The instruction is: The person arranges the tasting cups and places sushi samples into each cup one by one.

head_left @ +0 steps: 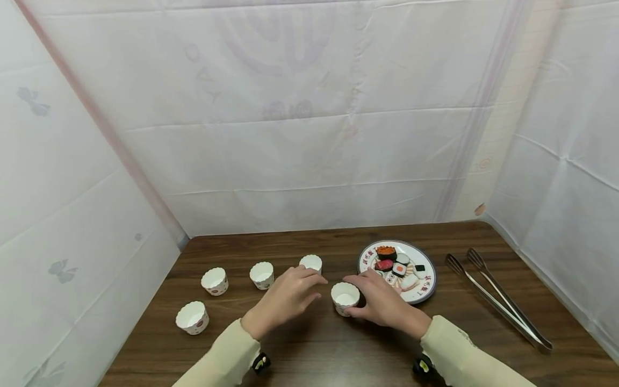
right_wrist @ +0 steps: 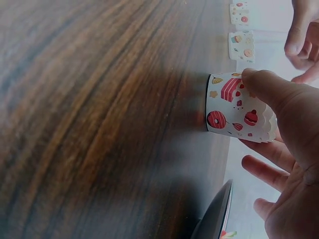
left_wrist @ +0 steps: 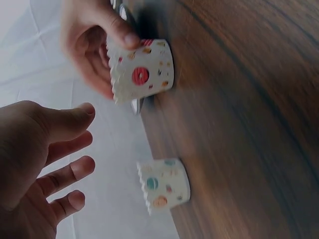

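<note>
A white paper baking cup [head_left: 345, 299] with a scalloped rim and red cake prints stands upright on the table. My right hand [head_left: 384, 302] grips it from the right, thumb on the near side; the right wrist view shows the thumb against the printed wall of the cup [right_wrist: 238, 107]. To its left, my left hand [head_left: 285, 296] hovers with loosely bent fingers and nothing in them. Behind that hand stands another baking cup [head_left: 311, 263], partly covered by the fingers. In the left wrist view the left hand [left_wrist: 55, 154] is apart from both cups.
Further left stand several baking cups, among them one [head_left: 261, 275] beside the left hand and one [head_left: 192, 317] nearer the front. A round plate [head_left: 427, 269] of sushi-like pieces sits behind the right hand. Metal tongs [head_left: 503, 301] lie at the right. Fabric walls surround the wooden table [head_left: 329, 355].
</note>
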Demonstrator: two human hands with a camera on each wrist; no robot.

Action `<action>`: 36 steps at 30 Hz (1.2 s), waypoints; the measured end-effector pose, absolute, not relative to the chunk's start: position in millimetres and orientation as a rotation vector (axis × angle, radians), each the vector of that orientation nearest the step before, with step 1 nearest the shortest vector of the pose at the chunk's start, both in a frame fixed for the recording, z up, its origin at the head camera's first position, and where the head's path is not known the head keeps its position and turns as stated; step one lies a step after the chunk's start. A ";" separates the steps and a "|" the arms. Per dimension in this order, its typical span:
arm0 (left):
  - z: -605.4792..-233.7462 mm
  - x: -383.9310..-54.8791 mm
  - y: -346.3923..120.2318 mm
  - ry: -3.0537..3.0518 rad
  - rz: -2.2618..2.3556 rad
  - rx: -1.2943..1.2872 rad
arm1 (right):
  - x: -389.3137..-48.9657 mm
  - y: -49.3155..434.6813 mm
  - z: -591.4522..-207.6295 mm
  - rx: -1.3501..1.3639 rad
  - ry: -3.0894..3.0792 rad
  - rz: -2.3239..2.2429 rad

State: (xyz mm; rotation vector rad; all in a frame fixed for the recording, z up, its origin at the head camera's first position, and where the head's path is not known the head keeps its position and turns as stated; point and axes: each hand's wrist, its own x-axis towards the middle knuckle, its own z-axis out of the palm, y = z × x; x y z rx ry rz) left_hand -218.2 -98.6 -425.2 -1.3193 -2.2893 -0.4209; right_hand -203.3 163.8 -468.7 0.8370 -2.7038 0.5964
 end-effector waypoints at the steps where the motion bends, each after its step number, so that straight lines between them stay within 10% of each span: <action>1: -425.9 -218.4 -95.9 -2.292 -0.420 -1.338 | -203.2 163.6 -468.9 0.836 -2.704 0.595; 36: -440.9 -218.0 -62.7 -2.448 -0.166 -1.456 | -202.1 163.0 -468.1 0.797 -2.718 0.648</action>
